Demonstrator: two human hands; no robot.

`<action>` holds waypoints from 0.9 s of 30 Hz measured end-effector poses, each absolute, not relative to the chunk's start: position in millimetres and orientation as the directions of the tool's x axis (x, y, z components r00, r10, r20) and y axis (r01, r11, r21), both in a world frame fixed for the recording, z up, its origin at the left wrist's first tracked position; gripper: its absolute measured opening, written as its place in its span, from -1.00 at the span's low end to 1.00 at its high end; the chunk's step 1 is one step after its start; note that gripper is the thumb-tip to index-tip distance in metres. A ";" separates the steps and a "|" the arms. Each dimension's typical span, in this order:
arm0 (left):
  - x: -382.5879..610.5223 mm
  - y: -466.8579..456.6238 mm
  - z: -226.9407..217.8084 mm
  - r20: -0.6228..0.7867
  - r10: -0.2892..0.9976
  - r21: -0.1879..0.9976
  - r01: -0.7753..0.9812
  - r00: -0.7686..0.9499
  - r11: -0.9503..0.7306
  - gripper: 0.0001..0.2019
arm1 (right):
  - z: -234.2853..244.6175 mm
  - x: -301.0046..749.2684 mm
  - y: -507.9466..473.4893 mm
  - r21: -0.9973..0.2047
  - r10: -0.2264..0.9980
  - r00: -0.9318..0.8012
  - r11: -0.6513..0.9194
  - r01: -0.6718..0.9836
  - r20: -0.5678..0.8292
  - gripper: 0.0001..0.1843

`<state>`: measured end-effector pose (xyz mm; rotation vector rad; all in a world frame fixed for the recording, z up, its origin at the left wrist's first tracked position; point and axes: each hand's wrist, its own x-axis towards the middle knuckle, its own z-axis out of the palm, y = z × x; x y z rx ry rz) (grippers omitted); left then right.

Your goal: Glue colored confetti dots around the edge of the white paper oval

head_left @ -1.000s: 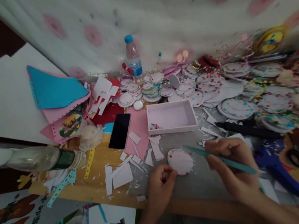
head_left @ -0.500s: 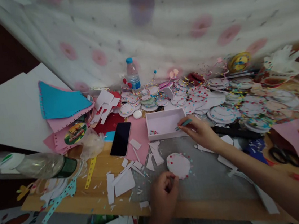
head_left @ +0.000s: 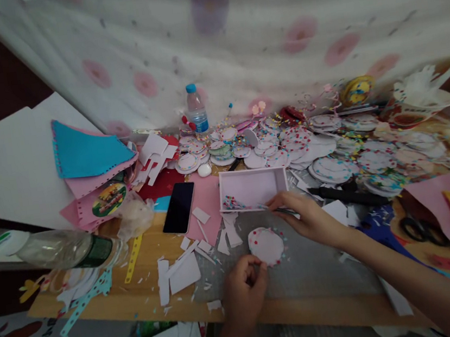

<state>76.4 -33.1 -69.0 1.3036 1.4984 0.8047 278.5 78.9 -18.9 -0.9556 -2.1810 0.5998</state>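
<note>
**Picking dots out of the tray without making a mess**

The right hand [head_left: 311, 218] is reaching to the near edge of the shallow white tray [head_left: 252, 188], fingers pinched shut around a thin teal tool [head_left: 285, 210]. It looks like tweezers or a pick, but it's too dark to be sure. The tip sits right by the little heap of coloured dots [head_left: 231, 203] in the tray's near left corner. The left hand [head_left: 243, 286] is curled loosely, fingertips resting at the near rim of the white paper disc [head_left: 266, 245], which lies flat on the grey mat in the middle of the bench [head_left: 149, 287], just in front of the tray.

My take on doing this bit well:

- Keep the tool low and nearly flat so it slides under one dot instead of scattering the pile.
- Take one dot at a time; they're tiny and likely to stick together.
- Keep that left hand pinning the disc so it doesn't spin.
- Watch the wrist: loose paper scraps [head_left: 228, 233] lie between the tray and the disc, easy to drag along.

The phone [head_left: 179, 207] is just left of the tray, so sweep nothing that way.
</note>
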 end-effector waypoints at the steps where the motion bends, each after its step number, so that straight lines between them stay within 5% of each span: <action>1: 76.6 -32.9 -68.5 -0.237 0.971 0.917 0.338 0.028 0.214 -0.79 | -19.8 278.1 77.2 -0.630 0.763 -0.515 0.629 0.455 0.390 -0.86; 12: 76.3 -31.8 -66.0 -0.239 0.971 0.916 0.336 0.020 0.218 -0.81 | -23.8 271.8 81.1 -0.646 0.806 -0.422 0.587 0.488 0.414 -0.87; 27: 77.4 -33.6 -66.0 -0.276 0.961 0.896 0.365 0.014 0.252 -0.80 | -5.6 246.9 138.4 -0.838 0.906 -0.347 0.376 0.394 0.244 -0.82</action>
